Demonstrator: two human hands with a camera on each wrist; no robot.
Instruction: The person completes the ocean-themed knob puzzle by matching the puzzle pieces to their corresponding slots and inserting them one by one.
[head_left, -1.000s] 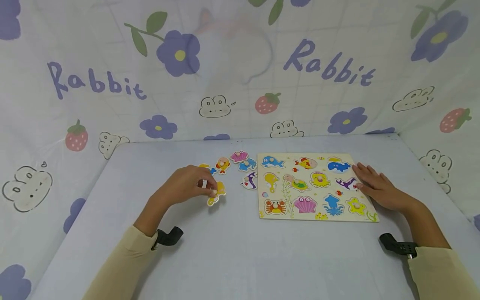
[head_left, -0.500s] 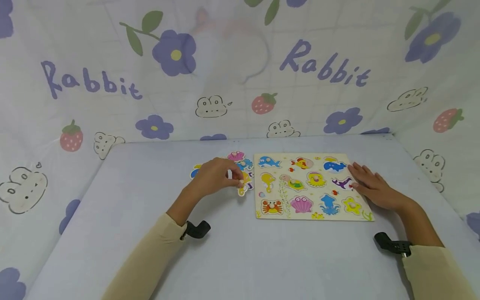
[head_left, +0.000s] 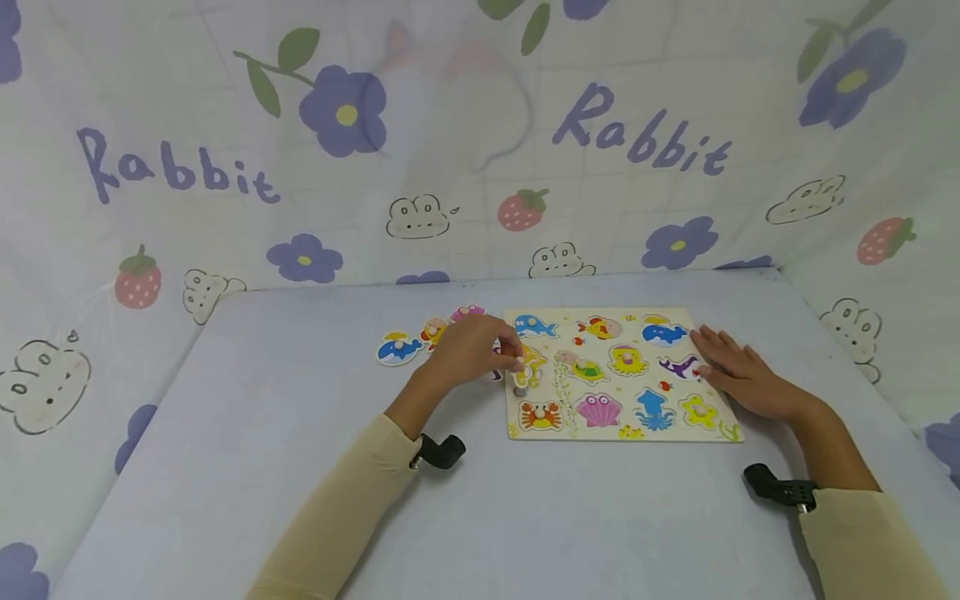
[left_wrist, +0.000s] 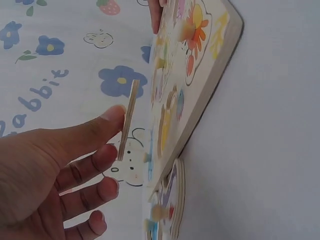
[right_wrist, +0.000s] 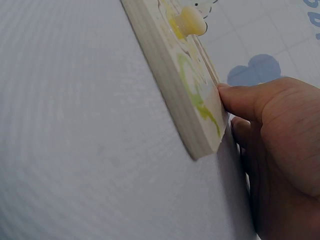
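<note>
Seahorse piece: A small yellow seahorse piece [left_wrist: 129,120] is held raised over the puzzle board [head_left: 628,396], close to the board's left edge and apart from its surface.
Left hand: The piece is gripped by the left hand [head_left: 480,350], pinched between thumb and fingertips, the other fingers loosely bent.
Right hand: Nothing is grasped by the right hand [head_left: 741,377]; its relaxed fingers are laid along the board's right edge, which is touched by the thumb.
Board: It is set flat near the back edge of the worktop [head_left: 585,517].
Seated pieces: A crab [head_left: 540,418] is seen at the board's front left corner, a starfish [head_left: 699,413] towards the front right, a blue dolphin [head_left: 534,326] at the back left corner.
Loose pieces: A blue whale [head_left: 397,352], a red-and-yellow fish [head_left: 431,334] and a pink shell [head_left: 467,312] are scattered beyond the board's left edge, others being partly hidden by the left hand.
Backdrop: "Rabbit" lettering and purple flowers are printed on a white sheet [head_left: 450,158].
</note>
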